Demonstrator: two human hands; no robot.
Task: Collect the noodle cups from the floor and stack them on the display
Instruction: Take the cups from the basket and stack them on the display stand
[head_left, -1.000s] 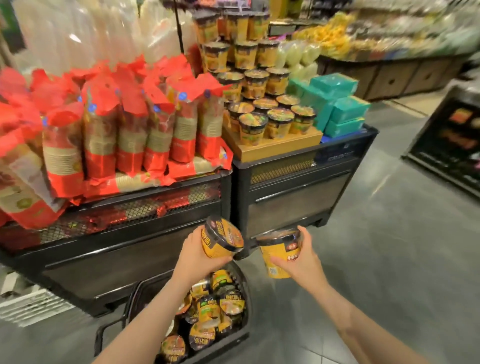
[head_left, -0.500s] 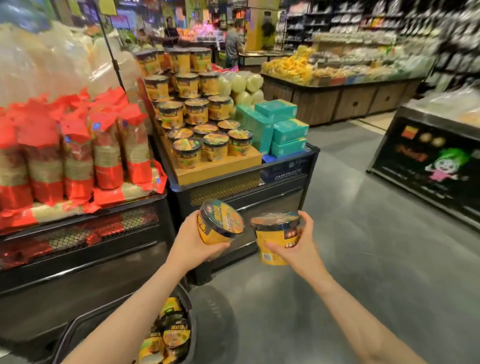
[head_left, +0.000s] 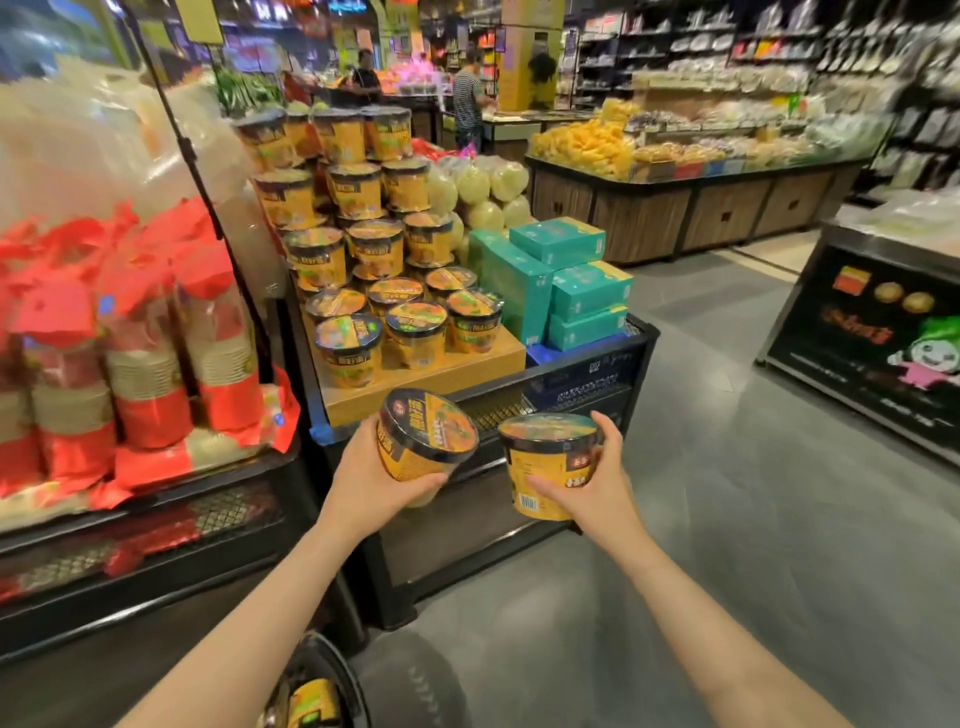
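The display (head_left: 415, 379) is already carrying many stacked cups (head_left: 358, 234), but the job is looking far from finished: at the bottom edge a basket (head_left: 332, 691) on the floor is still showing at least one more cup (head_left: 311, 704). The left hand (head_left: 363, 478) is wrapping a tilted cup (head_left: 423, 441) from below, lid facing the camera, while the right hand (head_left: 592, 488) is gripping an upright cup (head_left: 548, 462) round its side. Both cups are hovering just before the display's front edge, below the front row.

Print is being shown on the noodle cups (head_left: 423, 439) and floor sign (head_left: 878, 332), but nothing is being rendered legibly.
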